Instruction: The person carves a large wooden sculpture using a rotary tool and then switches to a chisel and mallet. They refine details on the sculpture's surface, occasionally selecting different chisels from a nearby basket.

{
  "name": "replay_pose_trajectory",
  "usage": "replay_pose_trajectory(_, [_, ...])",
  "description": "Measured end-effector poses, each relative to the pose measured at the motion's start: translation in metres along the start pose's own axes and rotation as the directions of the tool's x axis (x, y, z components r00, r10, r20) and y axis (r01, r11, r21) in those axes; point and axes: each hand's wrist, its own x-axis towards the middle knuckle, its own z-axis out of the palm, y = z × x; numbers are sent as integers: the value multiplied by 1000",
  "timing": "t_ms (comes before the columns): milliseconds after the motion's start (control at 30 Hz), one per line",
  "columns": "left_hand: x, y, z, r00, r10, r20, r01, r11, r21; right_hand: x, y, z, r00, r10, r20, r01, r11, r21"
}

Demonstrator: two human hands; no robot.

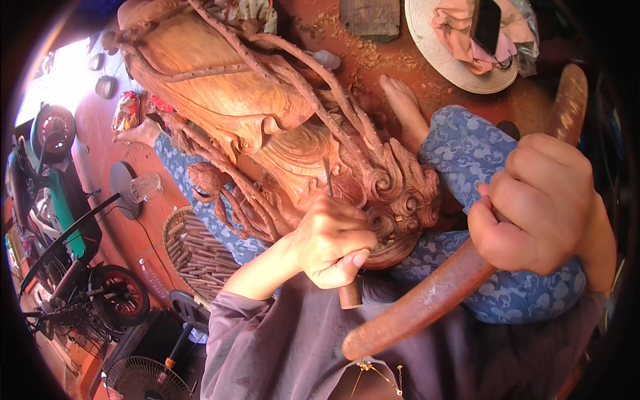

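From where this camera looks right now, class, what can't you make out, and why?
In the head view:
Thin-bladed tool: handle's middle hidden inside the left hand.
Curved wooden club: gripped stretch covered by the right hand.
Wood carving: far end cut off by the upper edge.
Fan: partly cut off by the lower edge.

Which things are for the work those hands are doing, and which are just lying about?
For the work:
carved wood
chisel, in the left hand
curved wooden club, in the right hand
probably the basket of brown sticks

Seemingly just lying about:
straw hat
phone
glass mug
fan
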Motion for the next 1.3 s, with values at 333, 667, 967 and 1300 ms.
replay_pose_trajectory(333, [0,-2,1,998,-21,-64,20,1000,-11,-3,2,-1,999,-30,40,31,999,-37])
replay_pose_trajectory(667, [11,-1,6,995,-62,-82,62,998,4,-10,8,-9,999,-37,27,37,999,-22])
replay_pose_trajectory(967, [-20,64,-14,969,-211,-131,248,813,527,9,6,-8,992,-72,101,66,996,60])
replay_pose_trajectory(1300, [-229,61,-61,-36,-274,-961,974,-223,27,27,-5,-11,869,16,495,-23,1000,9])
